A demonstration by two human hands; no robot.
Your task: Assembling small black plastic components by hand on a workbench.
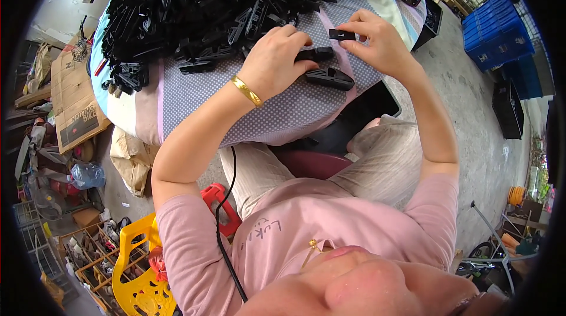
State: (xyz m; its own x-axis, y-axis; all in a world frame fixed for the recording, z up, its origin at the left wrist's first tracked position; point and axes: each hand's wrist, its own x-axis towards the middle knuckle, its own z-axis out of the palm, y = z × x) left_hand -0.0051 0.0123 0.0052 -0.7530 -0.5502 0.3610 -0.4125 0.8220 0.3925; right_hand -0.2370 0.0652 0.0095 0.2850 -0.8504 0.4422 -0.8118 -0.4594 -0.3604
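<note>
Currently gripping a black plastic part (319,54) in the left hand (272,59), pinching a short black piece (341,34) in the right hand (380,44), above dotted tablecloth (187,93).

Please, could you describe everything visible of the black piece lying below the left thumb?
The black piece is long, shiny, apparently plastic, with a rounded right end and ridges or slots on top. It lies left to right on the dotted cloth, its right end at the pink stripe. Whether the left hand touches it is unclear.
</note>
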